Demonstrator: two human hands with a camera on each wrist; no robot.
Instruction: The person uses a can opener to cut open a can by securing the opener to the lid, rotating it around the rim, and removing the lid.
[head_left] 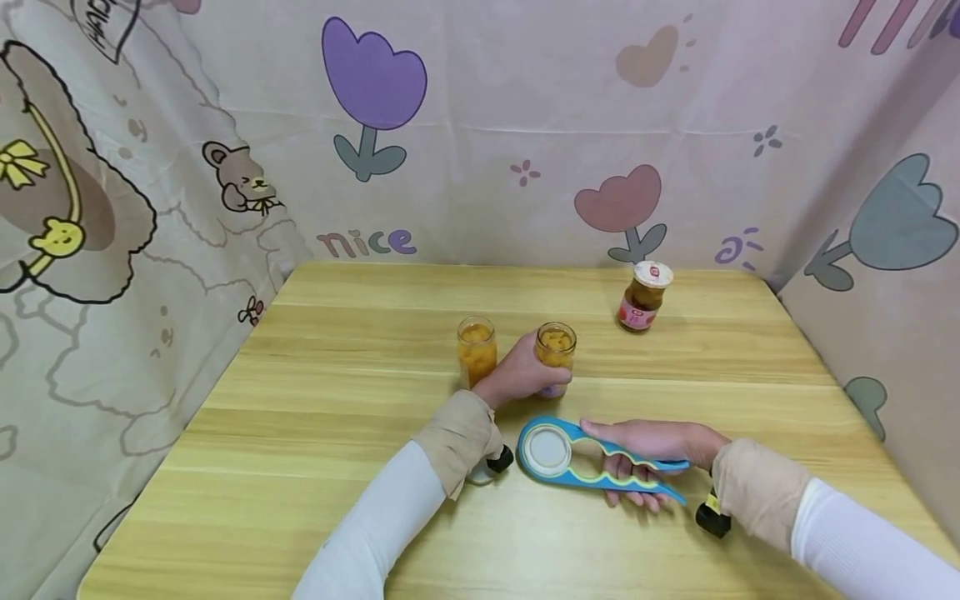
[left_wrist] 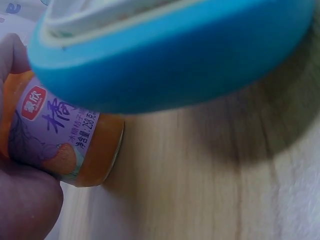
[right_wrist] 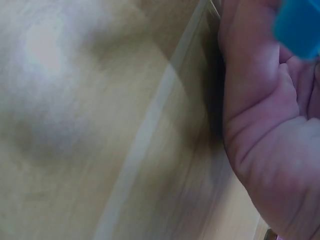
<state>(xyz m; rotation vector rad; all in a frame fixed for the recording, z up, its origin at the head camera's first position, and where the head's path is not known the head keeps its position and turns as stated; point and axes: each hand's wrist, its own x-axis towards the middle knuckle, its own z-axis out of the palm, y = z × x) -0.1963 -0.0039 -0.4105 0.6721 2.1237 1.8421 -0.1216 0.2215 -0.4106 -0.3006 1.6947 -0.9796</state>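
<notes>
At our table (head_left: 330, 417), our left hand (head_left: 519, 372) grips a likely slippery glass jar (head_left: 556, 353); our right hand (head_left: 663, 435) holds a stiff-looking opener (head_left: 570, 477) by its handles (head_left: 667, 465).

Printed cloth (head_left: 487, 67) behind wooden table (head_left: 225, 483)

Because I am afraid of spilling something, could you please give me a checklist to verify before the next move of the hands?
1. Left hand grips an open jar: ok.
2. Gripped jar is upright: ok.
3. Other open jar is upright: ok.
4. Right hand holds the blue opener: ok.
5. Opener holds no lid: cannot tell; a pale disc shows inside it.
6. Every jar is open: not ok; the jar at the back right has its white lid on.
</notes>
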